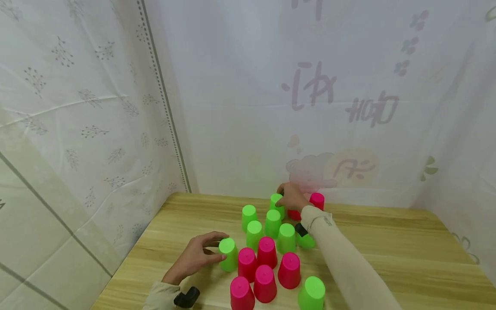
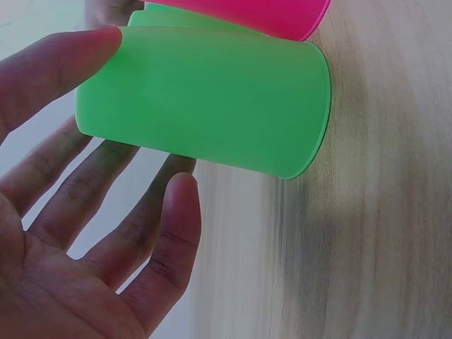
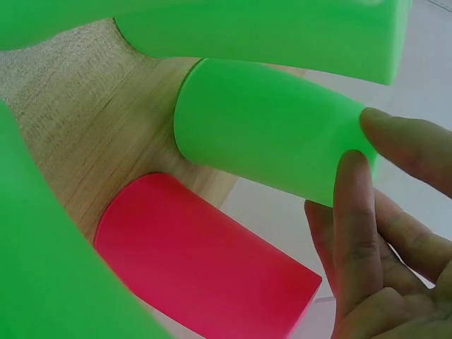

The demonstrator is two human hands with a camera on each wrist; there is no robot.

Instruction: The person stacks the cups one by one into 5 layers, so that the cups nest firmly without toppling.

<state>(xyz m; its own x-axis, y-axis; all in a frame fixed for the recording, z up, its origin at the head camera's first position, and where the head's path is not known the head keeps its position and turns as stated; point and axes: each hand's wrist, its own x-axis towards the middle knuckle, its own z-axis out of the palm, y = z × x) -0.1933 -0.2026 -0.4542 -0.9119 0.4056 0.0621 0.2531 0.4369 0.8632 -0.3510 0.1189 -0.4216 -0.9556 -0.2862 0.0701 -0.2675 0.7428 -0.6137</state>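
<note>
Upside-down green and pink plastic cups stand on a wooden table. My left hand (image 1: 196,257) holds a green cup (image 1: 228,255) at the left of the group; in the left wrist view, the thumb touches that green cup (image 2: 205,99) near its narrow end and fingers pass behind it. At the back, my right hand (image 1: 292,197) pinches the top of another green cup (image 1: 276,202). Fingertips and thumb meet the narrow end of this green cup (image 3: 268,127) in the right wrist view. Beside it stands a pink cup (image 3: 205,258), untouched by the fingers.
Several green cups (image 1: 273,224) and pink cups (image 1: 265,284) stand close together between the hands. One green cup (image 1: 311,293) is at the front right. A pink cup (image 1: 317,200) stands behind the right wrist. White printed curtains (image 1: 240,107) border the wooden table (image 1: 387,254).
</note>
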